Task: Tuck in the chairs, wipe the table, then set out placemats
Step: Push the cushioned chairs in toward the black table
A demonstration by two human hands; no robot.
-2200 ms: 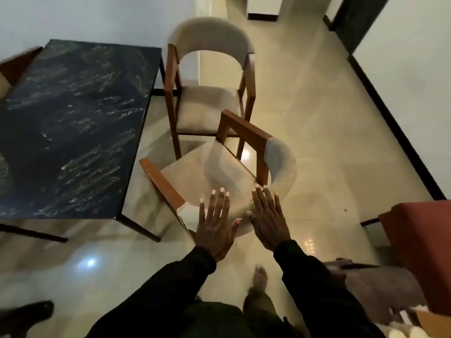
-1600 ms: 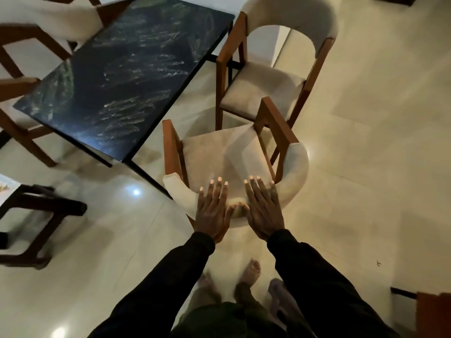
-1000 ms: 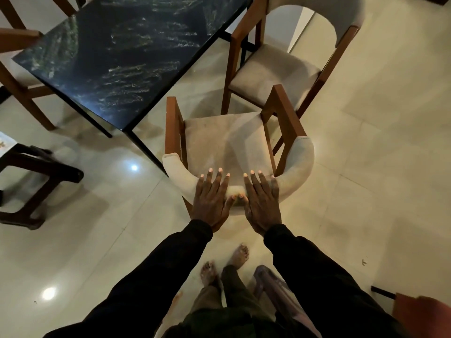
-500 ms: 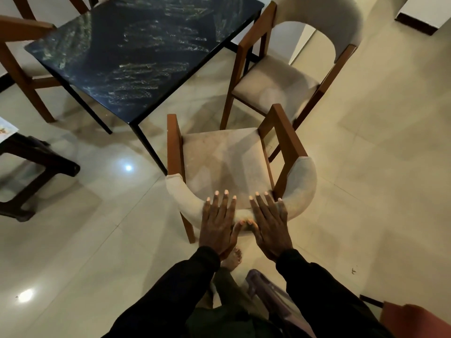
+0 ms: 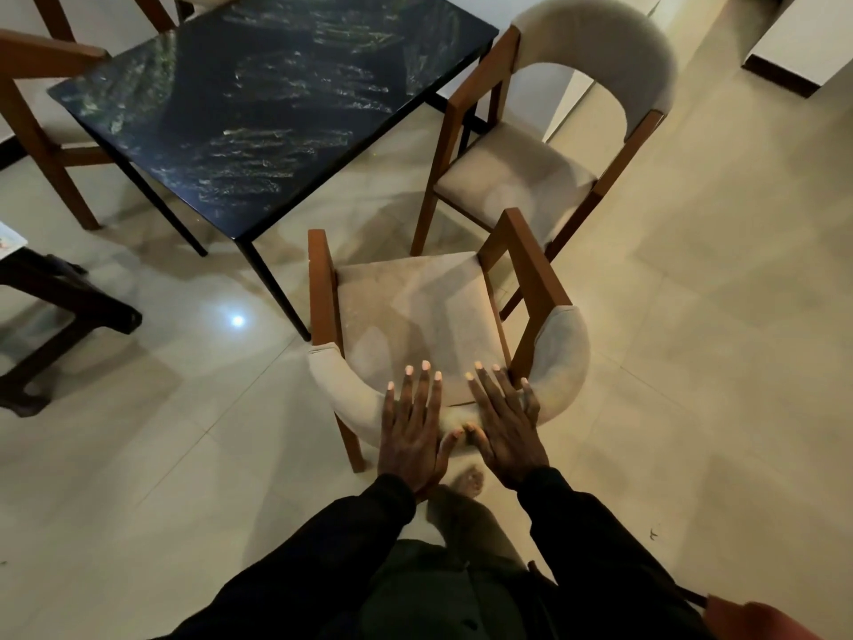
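A wooden chair with a beige seat and a curved padded backrest stands just off the near corner of the dark marble table, its seat outside the table's edge. My left hand and my right hand lie flat, fingers straight, side by side on the middle of the backrest. A second matching chair stands beyond it along the table's right side, pulled out. No cloth or placemat is in sight.
Another wooden chair stands at the table's far left side. A low dark wooden stand sits on the floor at left. A red seat edge shows at bottom right. Pale tiled floor stretches to the right.
The chair has been turned so its seat faces the table's corner and has shifted with my hands, which stayed flat on the backrest throughout.
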